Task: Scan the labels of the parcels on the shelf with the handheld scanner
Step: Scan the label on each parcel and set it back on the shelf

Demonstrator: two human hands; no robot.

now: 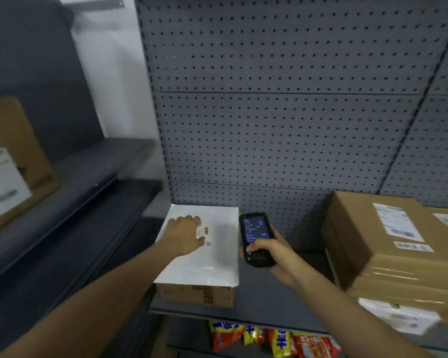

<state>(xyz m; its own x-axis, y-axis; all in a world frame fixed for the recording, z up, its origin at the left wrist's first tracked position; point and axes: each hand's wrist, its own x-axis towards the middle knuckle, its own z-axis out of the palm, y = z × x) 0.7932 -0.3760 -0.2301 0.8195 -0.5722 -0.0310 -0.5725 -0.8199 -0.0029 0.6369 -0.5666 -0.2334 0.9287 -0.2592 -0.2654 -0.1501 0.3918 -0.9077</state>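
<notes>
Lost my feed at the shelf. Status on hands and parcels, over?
Left hand resting on white parcel, fingers over its label. Right hand holding scanner, screen lit. Brown boxes at right, labels showing.

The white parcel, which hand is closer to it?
Left. The left hand rests on top of the white parcel; the right hand holds the scanner just beside its right edge.

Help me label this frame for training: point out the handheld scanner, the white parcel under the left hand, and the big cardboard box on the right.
handheld scanner (254,229), head view, on its lit screen.
white parcel (215,264), head view, bare top face.
cardboard box (357,228), head view, top face left of its label.
</notes>
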